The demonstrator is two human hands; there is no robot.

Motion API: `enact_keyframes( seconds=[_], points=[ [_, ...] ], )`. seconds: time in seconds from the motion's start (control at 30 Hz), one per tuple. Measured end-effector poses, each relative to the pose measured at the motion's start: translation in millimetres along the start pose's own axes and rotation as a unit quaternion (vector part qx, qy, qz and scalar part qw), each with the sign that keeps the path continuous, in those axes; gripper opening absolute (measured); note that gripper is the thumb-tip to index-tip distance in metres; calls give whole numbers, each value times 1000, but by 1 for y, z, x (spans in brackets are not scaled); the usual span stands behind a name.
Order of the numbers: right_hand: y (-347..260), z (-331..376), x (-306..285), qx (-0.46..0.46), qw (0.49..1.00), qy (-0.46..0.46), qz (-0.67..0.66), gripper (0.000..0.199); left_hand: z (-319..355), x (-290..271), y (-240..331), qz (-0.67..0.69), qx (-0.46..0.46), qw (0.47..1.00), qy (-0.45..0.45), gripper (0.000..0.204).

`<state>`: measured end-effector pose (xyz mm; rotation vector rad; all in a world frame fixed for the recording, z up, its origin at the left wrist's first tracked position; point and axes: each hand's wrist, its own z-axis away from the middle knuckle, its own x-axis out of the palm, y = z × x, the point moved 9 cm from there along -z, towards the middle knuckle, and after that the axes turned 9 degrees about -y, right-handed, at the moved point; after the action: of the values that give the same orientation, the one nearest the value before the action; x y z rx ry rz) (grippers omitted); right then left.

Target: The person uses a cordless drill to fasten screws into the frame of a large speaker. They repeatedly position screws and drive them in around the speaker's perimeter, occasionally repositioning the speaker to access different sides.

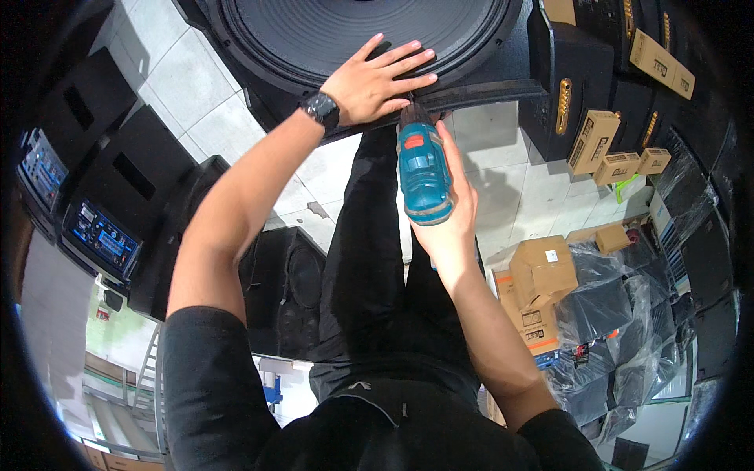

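Observation:
A large black round speaker cone (pixel 298 47) sits in a black cabinet (pixel 499 94) at the top of the head view. On the near rim of the speaker lies my left hand (pixel 369 86), fingers spread and nothing in its grasp. My right hand (pixel 459 200) is wrapped round a teal cordless drill (pixel 425 169) with a red switch on top. The drill's dark chuck points at the near edge of the speaker, just beside my left thumb. Its tip is too small to make out, and its handle is hidden under the body.
Black speaker cabinets (pixel 577 78) with gold panels stand at the right, with small cardboard boxes (pixel 594 141) near them. Lower right are a larger carton (pixel 542 271) and plastic-wrapped black boxes (pixel 597 302). Cabinets with lit blue panels (pixel 102 235) stand left; another speaker (pixel 287 286) is behind my left arm.

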<state>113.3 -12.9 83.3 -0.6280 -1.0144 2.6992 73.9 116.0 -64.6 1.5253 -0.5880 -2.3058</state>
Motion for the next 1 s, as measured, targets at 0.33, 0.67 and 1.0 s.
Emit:
enact_keyframes(
  seconds=[0.33,0.67,1.0],
  points=[
    [1,-2,-3,24,1000,-15,-2,93,-21,12,2,-29,40,998,28,73],
    [0,0,-10,-14,1000,6,-1,102,-26,21,4,-75,14,996,-55,80],
    [4,0,-8,-20,999,9,-30,99,-24,16,4,-45,30,999,4,79]
  ],
)
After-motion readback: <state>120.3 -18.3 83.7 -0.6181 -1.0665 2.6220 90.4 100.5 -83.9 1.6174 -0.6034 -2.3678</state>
